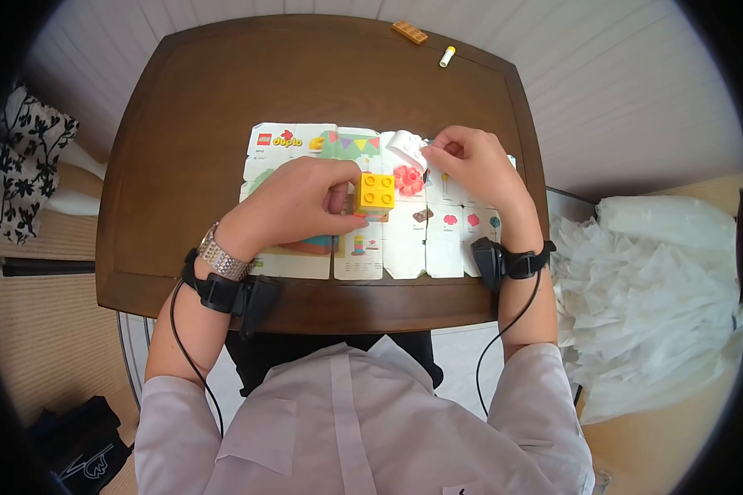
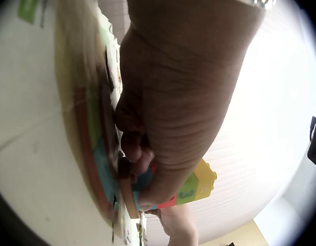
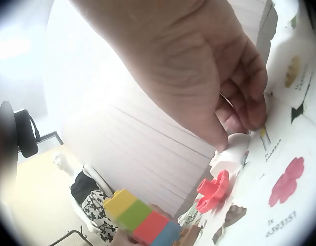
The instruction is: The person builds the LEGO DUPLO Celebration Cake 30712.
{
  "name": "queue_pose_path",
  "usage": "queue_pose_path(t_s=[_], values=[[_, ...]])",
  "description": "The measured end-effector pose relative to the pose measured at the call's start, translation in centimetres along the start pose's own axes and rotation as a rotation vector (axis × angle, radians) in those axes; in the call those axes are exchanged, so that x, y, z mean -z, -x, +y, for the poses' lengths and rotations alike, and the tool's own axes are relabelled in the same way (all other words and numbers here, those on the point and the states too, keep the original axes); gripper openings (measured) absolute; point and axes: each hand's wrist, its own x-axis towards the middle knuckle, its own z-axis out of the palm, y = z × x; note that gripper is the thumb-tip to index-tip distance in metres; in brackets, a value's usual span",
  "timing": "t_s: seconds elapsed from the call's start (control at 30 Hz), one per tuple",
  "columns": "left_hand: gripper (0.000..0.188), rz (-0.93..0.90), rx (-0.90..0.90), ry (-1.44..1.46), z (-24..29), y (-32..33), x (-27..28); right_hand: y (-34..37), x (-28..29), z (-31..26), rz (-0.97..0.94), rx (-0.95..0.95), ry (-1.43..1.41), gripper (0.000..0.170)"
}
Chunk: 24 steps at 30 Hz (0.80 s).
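My left hand [image 1: 301, 198] grips the low part of an upright block stack, whose yellow top [image 1: 377, 191] faces the head camera. In the right wrist view the stack shows a yellow, a green [image 3: 134, 215], a red [image 3: 151, 227] and a blue block [image 3: 167, 234] over a brown piece [image 3: 190, 237]. My right hand [image 1: 479, 165] pinches the edge of a white curved piece [image 1: 406, 149] with thumb and fingertips, low over the printed sheet [image 1: 293, 257]. Beside that piece lies a coral flower piece [image 1: 409, 180], which neither hand touches.
A tan studded piece [image 1: 409, 32] and a small white cylinder with a yellow end [image 1: 447, 57] lie at the far edge of the brown table [image 1: 248, 70]. White ruffled fabric [image 1: 644, 289] is at the right, and a patterned garment [image 1: 33, 165] at the left.
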Motion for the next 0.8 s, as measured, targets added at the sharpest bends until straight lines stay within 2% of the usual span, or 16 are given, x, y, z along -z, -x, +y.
queue_pose_path(t_s=[0.4,0.8], values=[[0.034,-0.004,0.0,-0.005,0.0,0.1,0.2,-0.3,0.4,0.0,-0.056,-0.042,-0.011,0.033],[0.032,-0.009,-0.004,-0.041,0.0,0.4,0.0,-2.8,-0.5,1.4,-0.071,-0.121,-0.154,0.038]])
